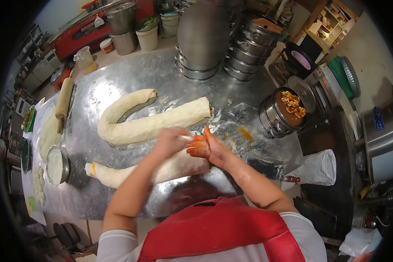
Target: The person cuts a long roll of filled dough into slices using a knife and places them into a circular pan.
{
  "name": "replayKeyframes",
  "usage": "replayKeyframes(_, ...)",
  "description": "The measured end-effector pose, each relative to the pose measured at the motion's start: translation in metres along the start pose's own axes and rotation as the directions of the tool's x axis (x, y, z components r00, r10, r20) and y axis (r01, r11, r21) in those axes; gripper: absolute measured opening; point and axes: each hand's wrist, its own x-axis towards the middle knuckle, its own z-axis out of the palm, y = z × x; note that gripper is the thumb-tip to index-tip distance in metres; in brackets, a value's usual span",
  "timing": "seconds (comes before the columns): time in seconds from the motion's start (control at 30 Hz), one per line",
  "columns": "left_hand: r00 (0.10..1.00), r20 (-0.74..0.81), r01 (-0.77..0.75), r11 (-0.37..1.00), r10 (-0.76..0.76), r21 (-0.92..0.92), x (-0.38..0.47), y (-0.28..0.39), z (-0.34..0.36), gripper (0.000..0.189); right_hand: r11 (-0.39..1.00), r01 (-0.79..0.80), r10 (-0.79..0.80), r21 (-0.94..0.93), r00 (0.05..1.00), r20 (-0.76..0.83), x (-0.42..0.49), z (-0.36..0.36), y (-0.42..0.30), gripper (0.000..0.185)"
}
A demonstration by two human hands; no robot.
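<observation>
My left hand (169, 141), blurred by motion, is closed around a small white piece (185, 138), perhaps dough, that touches or nearly touches the fingers of my right hand (211, 149). That right hand is turned palm inward, its thumb up and its fingers stained orange. Both hands are over a filled dough roll (180, 167), partly hidden by my left forearm, with an orange smear near its left end. Just beyond lies a longer roll (154, 126) bent into a U, with orange filling showing at its cut ends.
On the steel table (144, 70) are a rolling pin (64, 95), a bowl of flour (55, 166), flattened dough (48, 134) and orange smears (245, 133). Stacked steamers (249, 49) stand at the back. A pot with orange-coated food (291, 108) and a dough scraper (265, 167) are at right.
</observation>
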Motion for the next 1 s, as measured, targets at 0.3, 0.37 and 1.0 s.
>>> replayKeyframes(0.3, 0.994, 0.06, 0.078, 0.979, -0.091, 0.188, 0.001, 0.002, 0.053, 0.044, 0.936, 0.141, -0.21, -0.322, 0.959, -0.191, -0.025, -0.139, -0.025, 0.022)
replayKeyframes(0.37, 0.978, 0.045, 0.18, 0.928, -0.205, 0.328, -0.01, -0.013, 0.057, 0.033, 0.941, 0.196, -0.241, -0.277, 0.961, -0.137, -0.025, -0.15, -0.017, 0.019)
replayKeyframes(1.0, 0.879, 0.471, 0.032, 0.995, -0.075, 0.099, -0.03, -0.037, 0.044, 0.045, 0.404, 0.338, -0.008, -0.85, 0.93, 0.367, 0.008, -0.072, 0.044, 0.071)
